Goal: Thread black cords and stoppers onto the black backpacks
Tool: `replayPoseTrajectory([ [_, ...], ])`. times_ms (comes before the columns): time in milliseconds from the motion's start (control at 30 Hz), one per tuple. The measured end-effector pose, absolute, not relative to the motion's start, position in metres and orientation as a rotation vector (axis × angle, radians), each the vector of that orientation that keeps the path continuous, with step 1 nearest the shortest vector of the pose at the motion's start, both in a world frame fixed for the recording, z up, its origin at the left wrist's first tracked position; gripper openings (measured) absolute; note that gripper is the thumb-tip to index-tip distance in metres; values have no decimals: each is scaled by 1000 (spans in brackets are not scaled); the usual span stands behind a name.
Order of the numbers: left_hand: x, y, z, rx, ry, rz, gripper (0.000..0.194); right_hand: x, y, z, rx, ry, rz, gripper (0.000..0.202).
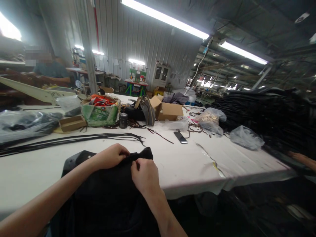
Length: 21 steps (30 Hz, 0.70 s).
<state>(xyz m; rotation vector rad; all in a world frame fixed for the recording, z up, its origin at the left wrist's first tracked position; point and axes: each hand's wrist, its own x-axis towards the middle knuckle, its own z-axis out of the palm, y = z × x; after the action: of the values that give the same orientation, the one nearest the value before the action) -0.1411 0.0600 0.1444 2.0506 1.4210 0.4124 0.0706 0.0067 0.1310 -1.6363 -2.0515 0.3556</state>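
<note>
Black cloth [106, 191] under and between both hands, lying over near edge of table [177, 164]. Left hand [111, 156] pinched nearly closed on top edge; right hand [147, 172] curled, thumb and fingers gripping same edge just beside. Fingertips partly hidden, folds hard to read, bottom cut off by frame. Room on right, tabletop up to phone [180, 137]; black cords [108, 135] just beyond cloth.
</note>
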Motion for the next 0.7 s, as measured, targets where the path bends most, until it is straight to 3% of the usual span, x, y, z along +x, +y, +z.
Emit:
replayPoseTrajectory([
  [600,-139,76,136,1754,1560,508,33,42,16,139,-1805,-2228,268,31],
  [700,-136,74,135,1682,1570,543,40,40,17,140,-1802,-2241,248,31],
])
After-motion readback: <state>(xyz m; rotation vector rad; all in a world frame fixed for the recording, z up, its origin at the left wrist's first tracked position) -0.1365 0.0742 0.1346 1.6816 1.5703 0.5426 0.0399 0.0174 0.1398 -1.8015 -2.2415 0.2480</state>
